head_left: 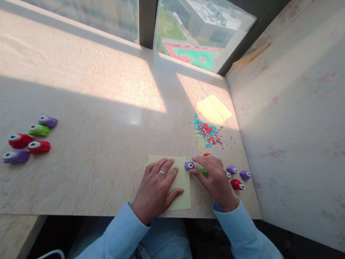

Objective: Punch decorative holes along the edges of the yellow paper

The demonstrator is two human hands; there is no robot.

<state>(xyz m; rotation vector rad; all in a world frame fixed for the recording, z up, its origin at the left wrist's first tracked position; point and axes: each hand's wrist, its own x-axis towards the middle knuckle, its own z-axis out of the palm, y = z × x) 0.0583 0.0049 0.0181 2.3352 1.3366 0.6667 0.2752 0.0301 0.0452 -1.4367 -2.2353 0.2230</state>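
Blue sleeves (248, 234) are stretched over the near edge of a marbled tabletop (97, 150), close to its right edge. A yellow paper sheet (182, 199) is pressed flat there by the left hand (158, 187), its fingers spread and nothing clasped. At the sheet's far right corner, a small purple punch (188, 166) is pinched between the thumb and fingertips of the right hand (215, 178); how firmly cannot be told. By its look, the punch can be judged light, stiff and smooth, best held by its two sides; the sheet seems thin and easily creased, best steadied by a flat palm. A green punch (203, 171) and a red punch (208, 154) are partly hidden by the right hand. Rightward movement is limited by further punches (237, 184) and a flowered wall (301, 117) along the tabletop's right edge. Beyond the sheet, coloured paper bits (206, 132) are scattered. Only a narrow margin is left at the near edge; wider room is offered leftward, before five punches (39, 147) are met.
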